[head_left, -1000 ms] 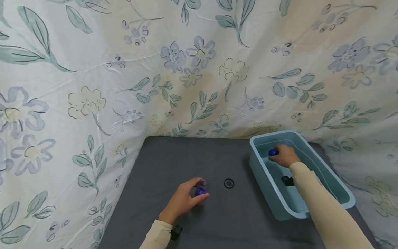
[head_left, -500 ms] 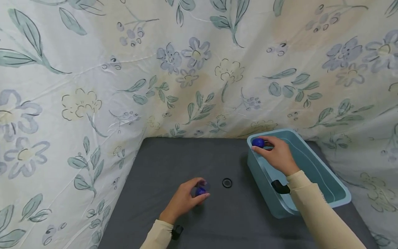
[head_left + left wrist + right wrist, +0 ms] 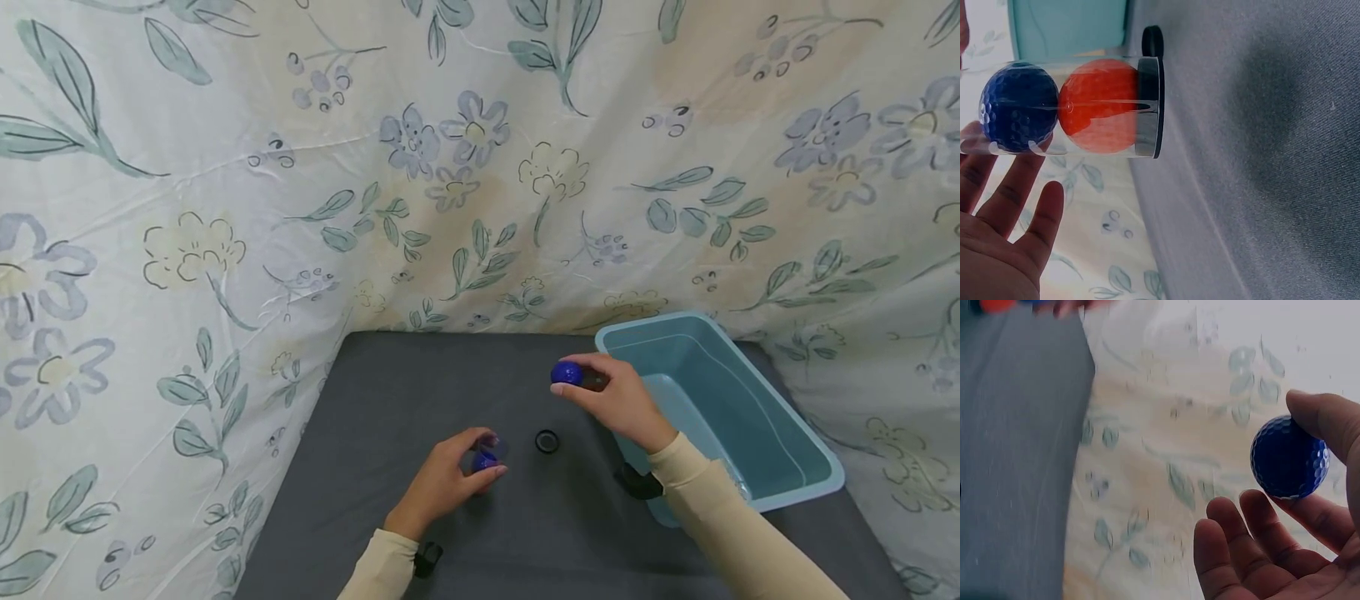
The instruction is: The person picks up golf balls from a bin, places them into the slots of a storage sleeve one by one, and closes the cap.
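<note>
My left hand (image 3: pixel 442 479) holds a clear plastic tube (image 3: pixel 1100 69) upright near the middle of the table, thumb and fingers curled round its upper part. Inside it a blue golf ball (image 3: pixel 1019 106) sits on top of an orange golf ball (image 3: pixel 1099 106), and a black cap (image 3: pixel 1150 106) closes the lower end. My right hand (image 3: pixel 618 396) pinches another blue golf ball (image 3: pixel 1290 457) between thumb and fingertips, in the air just left of the bin's near-left rim. On the table between the hands lies a loose round black cap (image 3: pixel 547 442).
A light blue plastic bin (image 3: pixel 780 417) stands at the right of the grey-covered table (image 3: pixel 420 383), partly under my right forearm. Floral fabric (image 3: pixel 450 208) hangs behind the table and along its sides.
My right hand has lifted the blue golf ball out of the bin and carried it left over the rim, toward the tube. The left hand and tube have stayed in place.
</note>
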Available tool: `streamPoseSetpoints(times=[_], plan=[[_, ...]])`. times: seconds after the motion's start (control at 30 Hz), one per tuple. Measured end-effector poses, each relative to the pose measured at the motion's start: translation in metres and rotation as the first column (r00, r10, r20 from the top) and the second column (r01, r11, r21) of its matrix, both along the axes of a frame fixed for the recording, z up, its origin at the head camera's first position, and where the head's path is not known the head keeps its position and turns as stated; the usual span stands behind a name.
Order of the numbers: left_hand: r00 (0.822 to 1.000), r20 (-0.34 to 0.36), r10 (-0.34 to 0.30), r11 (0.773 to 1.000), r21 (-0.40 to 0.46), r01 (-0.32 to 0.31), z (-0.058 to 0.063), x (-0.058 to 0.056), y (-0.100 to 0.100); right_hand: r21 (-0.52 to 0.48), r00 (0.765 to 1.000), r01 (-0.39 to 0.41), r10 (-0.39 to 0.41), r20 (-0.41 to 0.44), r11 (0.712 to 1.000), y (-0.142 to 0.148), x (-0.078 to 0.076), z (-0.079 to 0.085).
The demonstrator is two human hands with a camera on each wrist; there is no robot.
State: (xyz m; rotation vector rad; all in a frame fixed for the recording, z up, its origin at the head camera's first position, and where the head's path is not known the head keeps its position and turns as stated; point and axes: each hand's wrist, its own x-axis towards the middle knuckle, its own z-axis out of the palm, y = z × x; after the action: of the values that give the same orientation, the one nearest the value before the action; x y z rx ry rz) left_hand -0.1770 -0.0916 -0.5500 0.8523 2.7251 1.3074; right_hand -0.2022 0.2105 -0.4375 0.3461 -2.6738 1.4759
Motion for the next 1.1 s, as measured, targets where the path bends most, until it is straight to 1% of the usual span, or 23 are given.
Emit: streamPoseSetpoints(times=[0.13, 0.27, 0.43, 0.57, 0.73, 0.83, 1.0, 1.1], plan=[[1.0, -0.004, -0.001, 1.0, -0.003, 0.001, 0.0, 0.0, 0.001, -0.033, 0.999, -0.036, 0.036, -0.009, 0.999, -0.015, 0.007, -0.003], [1.0, 0.015, -0.009, 1.0, 0.004, 0.009, 0.0, 0.001, 0.001, -0.073, 0.997, -0.077, 0.076, -0.016, 0.994, -0.026, 0.011, -0.009], [0.999, 0.031, -0.019, 1.0, 0.018, 0.018, 0.001, 0.001, 0.002, -0.117, 0.991, -0.129, 0.132, 0.015, 0.985, -0.038, 0.016, -0.014], [0.999, 0.025, -0.026, 0.999, 0.03, 0.025, 0.002, 0.001, 0.003, -0.133, 0.986, -0.161, 0.166, 0.027, 0.978, -0.047, 0.02, -0.013], [0.999, 0.03, -0.035, 0.998, 0.055, 0.033, 0.002, 0.001, 0.002, -0.139, 0.984, -0.173, 0.178, 0.019, 0.975, -0.057, 0.023, -0.014], [0.999, 0.032, -0.039, 0.997, 0.062, 0.037, 0.002, 0.001, 0.002, -0.142, 0.983, -0.174, 0.18, 0.033, 0.974, -0.062, 0.024, -0.021], [0.999, 0.017, -0.04, 0.998, 0.057, 0.039, 0.002, 0.002, 0.002, -0.186, 0.979, -0.178, 0.193, 0.07, 0.966, -0.071, 0.027, -0.032], [0.999, 0.002, -0.038, 0.998, 0.057, 0.038, 0.002, 0.002, 0.002, -0.214, 0.977, -0.183, 0.201, 0.067, 0.96, -0.074, 0.03, -0.038]])
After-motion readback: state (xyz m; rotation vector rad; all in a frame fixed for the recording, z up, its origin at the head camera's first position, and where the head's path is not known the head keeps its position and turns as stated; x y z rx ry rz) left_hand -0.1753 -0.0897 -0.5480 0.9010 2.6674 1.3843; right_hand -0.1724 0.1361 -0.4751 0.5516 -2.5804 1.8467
